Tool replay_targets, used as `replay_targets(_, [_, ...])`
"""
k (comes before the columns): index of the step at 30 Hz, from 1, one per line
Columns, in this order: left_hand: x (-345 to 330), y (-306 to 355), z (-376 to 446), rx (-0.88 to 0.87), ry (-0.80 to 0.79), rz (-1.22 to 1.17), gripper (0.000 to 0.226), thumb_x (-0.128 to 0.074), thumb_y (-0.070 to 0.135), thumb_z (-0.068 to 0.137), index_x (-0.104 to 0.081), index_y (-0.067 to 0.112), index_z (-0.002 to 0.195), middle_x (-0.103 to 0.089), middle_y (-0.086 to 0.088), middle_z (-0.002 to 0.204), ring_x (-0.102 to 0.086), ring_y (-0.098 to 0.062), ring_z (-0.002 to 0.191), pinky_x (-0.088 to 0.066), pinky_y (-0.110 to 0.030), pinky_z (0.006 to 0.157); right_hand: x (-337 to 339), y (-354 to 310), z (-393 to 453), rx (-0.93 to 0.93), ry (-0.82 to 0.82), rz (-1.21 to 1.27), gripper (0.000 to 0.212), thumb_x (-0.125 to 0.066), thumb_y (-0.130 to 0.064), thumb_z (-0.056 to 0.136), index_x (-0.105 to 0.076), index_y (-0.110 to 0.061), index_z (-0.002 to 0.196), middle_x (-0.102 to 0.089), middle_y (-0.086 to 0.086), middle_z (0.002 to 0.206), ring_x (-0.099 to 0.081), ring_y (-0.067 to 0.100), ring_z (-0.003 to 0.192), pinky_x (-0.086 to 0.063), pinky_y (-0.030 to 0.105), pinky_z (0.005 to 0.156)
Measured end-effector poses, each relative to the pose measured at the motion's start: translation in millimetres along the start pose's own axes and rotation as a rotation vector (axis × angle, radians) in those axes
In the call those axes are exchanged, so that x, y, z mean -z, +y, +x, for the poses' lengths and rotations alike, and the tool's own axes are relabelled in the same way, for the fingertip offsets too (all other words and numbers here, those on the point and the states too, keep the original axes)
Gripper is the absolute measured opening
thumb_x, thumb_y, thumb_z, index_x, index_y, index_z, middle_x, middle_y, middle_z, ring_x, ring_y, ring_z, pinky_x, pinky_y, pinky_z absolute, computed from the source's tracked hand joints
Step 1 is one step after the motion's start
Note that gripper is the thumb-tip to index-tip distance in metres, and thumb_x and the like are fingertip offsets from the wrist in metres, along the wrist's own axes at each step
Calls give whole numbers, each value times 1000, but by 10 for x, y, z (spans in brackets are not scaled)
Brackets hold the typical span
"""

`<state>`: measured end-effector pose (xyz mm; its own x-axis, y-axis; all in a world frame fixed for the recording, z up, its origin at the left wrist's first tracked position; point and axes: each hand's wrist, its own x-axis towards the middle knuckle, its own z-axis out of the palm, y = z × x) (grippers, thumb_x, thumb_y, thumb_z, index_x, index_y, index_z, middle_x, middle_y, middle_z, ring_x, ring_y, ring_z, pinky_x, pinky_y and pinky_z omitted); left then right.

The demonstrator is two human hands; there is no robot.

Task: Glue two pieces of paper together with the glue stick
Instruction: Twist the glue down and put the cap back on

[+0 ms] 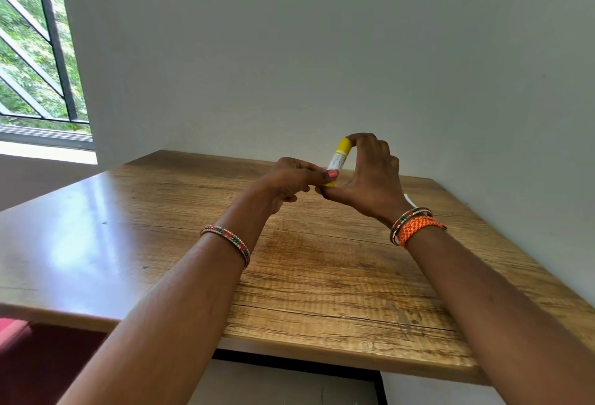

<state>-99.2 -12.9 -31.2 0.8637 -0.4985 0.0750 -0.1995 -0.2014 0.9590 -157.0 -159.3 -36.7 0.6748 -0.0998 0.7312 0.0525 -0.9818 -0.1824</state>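
Observation:
A glue stick (pixel 338 157) with a yellow cap and white label stands nearly upright above the far part of the wooden table (pixel 322 276). My left hand (pixel 286 182) pinches its lower end between thumb and fingers. My right hand (pixel 370 179) arches over it, a fingertip on the yellow cap and the thumb at its base. A thin white edge (pixel 409 201), possibly paper, peeks out behind my right wrist; the rest of it is hidden.
The table meets a plain white wall (pixel 322 50) at the back and right. A barred window (pixel 35 50) is at the far left. A red surface (pixel 38 356) lies below the table's near left edge.

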Motion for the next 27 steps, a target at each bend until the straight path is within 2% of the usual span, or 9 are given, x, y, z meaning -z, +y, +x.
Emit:
replay_targets(6, [2,-10,25,13,-33,29,32,-75,38,71,-73,16,95,-62,3,87,-48,-11,81,-36,-27,65,24,-1,-4,80,63,4,76,-79,-53,50,-47,-12,105,-48,-1,93,-47,14,82,-40,30,72])
replay_targets(14, [-25,-25,35,27,-129,21,22,-69,25,80,-69,13,98,-65,1,86,-55,-11,80,-41,-27,67,-11,33,-10,151,4,-40,81,-79,-49,50,-46,-9,112,-52,8,102,-39,13,86,-36,28,69])
replay_targets(17, [-40,-36,35,23,-131,13,24,-68,20,81,-67,10,103,-68,-3,91,-60,-12,81,-45,-30,73,-22,28,-33,150,-23,-52,82,-78,-49,54,-45,-11,118,-52,8,111,-43,16,93,-43,33,75])
replay_targets(19, [-47,-54,45,8,-86,-10,17,-68,18,81,-67,9,96,-68,-5,90,-61,-13,81,-49,-32,78,-37,37,-42,83,-174,-20,99,-76,-54,60,-29,-17,138,-38,9,139,-39,25,123,-40,42,96])
replay_targets(20, [-53,-66,53,-7,-48,-39,17,-69,16,81,-66,8,95,-67,-7,89,-61,-14,80,-50,-33,80,-31,42,-46,18,-290,12,113,-73,-60,62,-9,-21,147,-19,9,153,-22,30,139,-30,49,106])
replay_targets(22, [-54,-103,70,-57,42,-70,24,-70,12,79,-65,1,100,-65,-9,85,-60,-14,74,-52,-29,76,37,83,-25,-164,-450,52,125,-62,-70,66,25,-26,144,18,4,158,10,29,146,-9,57,113])
replay_targets(23, [-52,-129,76,-98,91,-15,28,-72,10,78,-64,-2,102,-65,-9,82,-60,-14,71,-51,-24,69,60,165,-2,-256,-491,24,120,-53,-74,70,27,-25,143,22,4,157,13,28,146,-4,58,113])
replay_targets(25, [-46,-196,87,-179,195,221,32,-75,13,74,-66,0,102,-67,-9,84,-61,-16,75,-47,-23,63,125,340,14,-386,-581,-148,96,-37,-76,78,-3,-23,150,6,8,160,-4,32,146,-7,58,113])
replay_targets(27, [-54,-252,90,-212,245,433,33,-79,18,71,-68,4,99,-69,-9,92,-59,-15,81,-42,-24,68,149,516,-14,-454,-668,-219,60,-35,-64,86,-48,-24,129,-30,13,153,-37,34,130,-22,52,111])
